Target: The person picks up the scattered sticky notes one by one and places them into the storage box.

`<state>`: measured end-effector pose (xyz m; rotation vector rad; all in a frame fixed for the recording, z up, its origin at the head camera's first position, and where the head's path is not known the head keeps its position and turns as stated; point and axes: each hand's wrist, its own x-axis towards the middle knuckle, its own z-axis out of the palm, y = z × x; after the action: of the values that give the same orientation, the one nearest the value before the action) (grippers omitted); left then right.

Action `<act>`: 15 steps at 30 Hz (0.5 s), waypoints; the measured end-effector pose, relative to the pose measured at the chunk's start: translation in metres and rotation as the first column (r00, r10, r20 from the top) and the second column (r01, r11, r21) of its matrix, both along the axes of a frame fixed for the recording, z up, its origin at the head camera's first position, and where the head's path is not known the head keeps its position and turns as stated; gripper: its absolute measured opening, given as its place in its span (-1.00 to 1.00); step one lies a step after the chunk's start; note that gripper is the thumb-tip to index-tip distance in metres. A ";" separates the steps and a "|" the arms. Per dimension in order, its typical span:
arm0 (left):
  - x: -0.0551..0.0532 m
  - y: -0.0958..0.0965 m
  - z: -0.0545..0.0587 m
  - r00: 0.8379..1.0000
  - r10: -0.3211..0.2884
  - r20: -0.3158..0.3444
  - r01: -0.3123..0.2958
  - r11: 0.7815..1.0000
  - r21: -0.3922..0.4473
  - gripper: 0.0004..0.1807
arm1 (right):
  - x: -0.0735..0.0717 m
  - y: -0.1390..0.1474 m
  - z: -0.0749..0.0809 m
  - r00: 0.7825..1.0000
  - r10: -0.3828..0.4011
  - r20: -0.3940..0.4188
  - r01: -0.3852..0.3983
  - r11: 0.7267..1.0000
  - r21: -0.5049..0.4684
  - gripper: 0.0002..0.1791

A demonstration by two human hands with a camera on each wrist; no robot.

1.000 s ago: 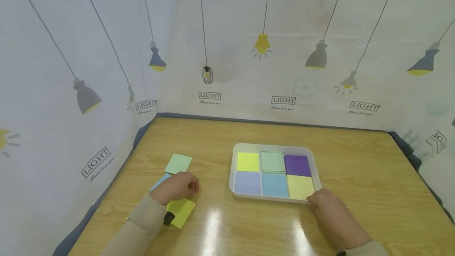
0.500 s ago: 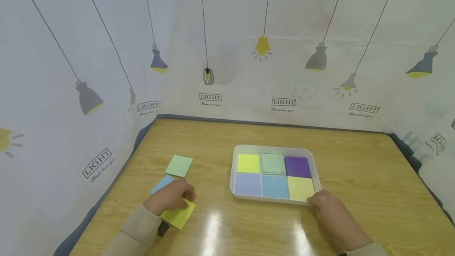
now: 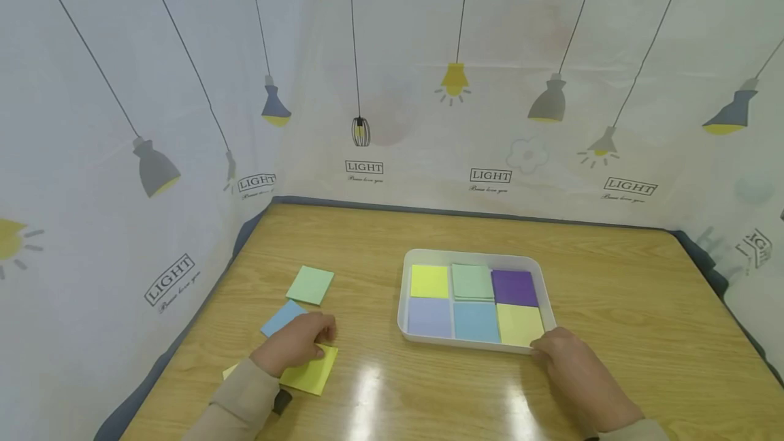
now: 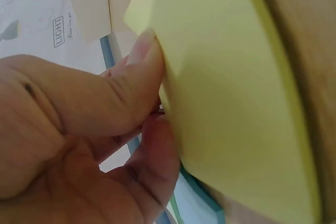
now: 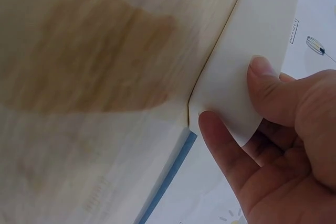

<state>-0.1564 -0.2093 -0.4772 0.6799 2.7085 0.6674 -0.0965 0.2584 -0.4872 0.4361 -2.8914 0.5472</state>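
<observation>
My left hand point(image 3: 297, 342) is over a yellow sticky note pad point(image 3: 309, 373) at the left of the table. In the left wrist view, thumb and fingertips pinch the edge of this yellow pad point(image 4: 231, 93). Just beyond the hand lies a blue pad point(image 3: 283, 317), partly covered by it, and farther back a light green pad point(image 3: 310, 285). My right hand point(image 3: 578, 373) grips the near right corner of a white tray point(image 3: 441, 341); in the right wrist view, thumb and fingers are on the tray's wall point(image 5: 231, 77).
Six sticky note stacks fill the tray in two rows, among them a purple one point(image 3: 515, 288) and a pale yellow one point(image 3: 520, 324). Another yellow corner point(image 3: 229, 371) peeks out by the left sleeve. Printed cloth walls point(image 3: 416, 121) border the wooden table point(image 3: 367, 237).
My left hand has drawn back slightly to the near left, onto the yellow pad, uncovering more of the blue pad. The right hand stays at the tray corner.
</observation>
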 end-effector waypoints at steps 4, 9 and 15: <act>-0.002 0.000 -0.001 1.000 0.004 -0.012 -0.004 1.000 0.004 -0.69 | 0.000 0.001 -0.001 1.000 -0.005 0.006 0.005 1.000 -0.008 -0.80; -0.001 0.000 -0.004 0.999 0.040 -0.019 -0.041 0.999 -0.006 -0.68 | -0.002 0.001 -0.001 1.000 -0.010 0.005 0.010 1.000 -0.011 -0.81; 0.000 0.001 -0.001 0.998 0.051 -0.042 -0.052 0.998 -0.027 -0.69 | -0.001 0.000 0.001 0.999 -0.008 0.043 0.009 1.000 -0.016 -0.81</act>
<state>-0.1562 -0.2083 -0.4779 0.6258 2.7768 0.6334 -0.0971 0.2589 -0.4864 0.4145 -2.9259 0.5849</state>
